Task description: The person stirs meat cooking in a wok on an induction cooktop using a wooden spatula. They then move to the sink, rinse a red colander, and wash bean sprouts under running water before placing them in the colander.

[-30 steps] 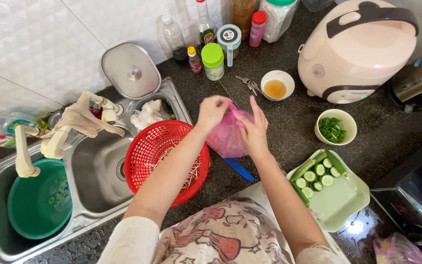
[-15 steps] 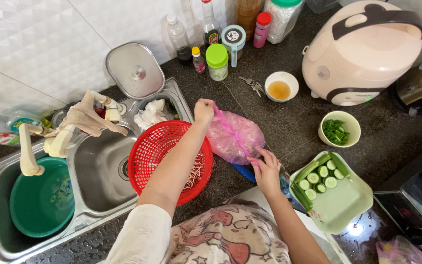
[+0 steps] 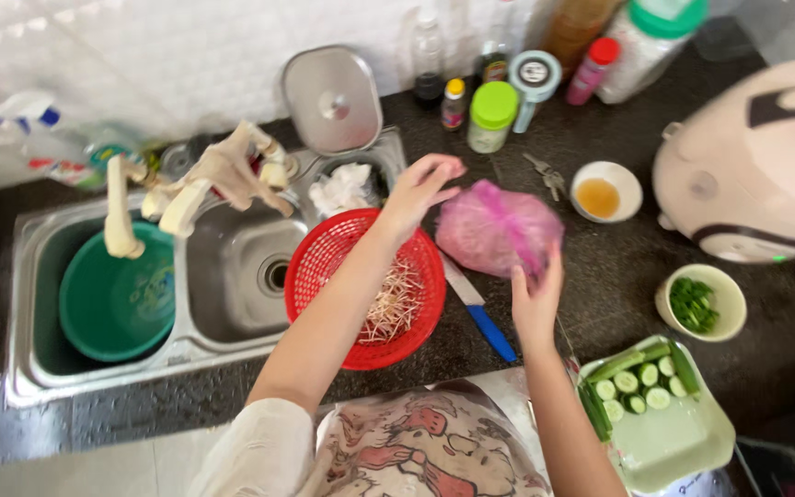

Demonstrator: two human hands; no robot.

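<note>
**Two hands on a pink bag over the dark counter**

The left hand is raised above the far rim of the red basket, its fingers curled and pinching the top edge of a pink plastic bag. The right hand comes up from below, its fingers closed around the bag's lower right corner. The bag hangs between the two hands, bulging, over the middle of the counter, just right of the basket.

The basket sits at the counter's edge beside the sink and holds a loose pile of pale bean sprouts. A knife with a blue handle lies on the counter between the basket and the right forearm, partly under the bag.

A green basin fills the left bowl of the sink. Toward the right edge of the counter stand a small bowl of chopped greens and a pale green tray of cucumber slices. Behind the bag, a white bowl of amber liquid rests near a pink rice cooker at the right corner. Jars and bottles line the counter's back edge by the wall, among them a jar with a green lid.
</note>
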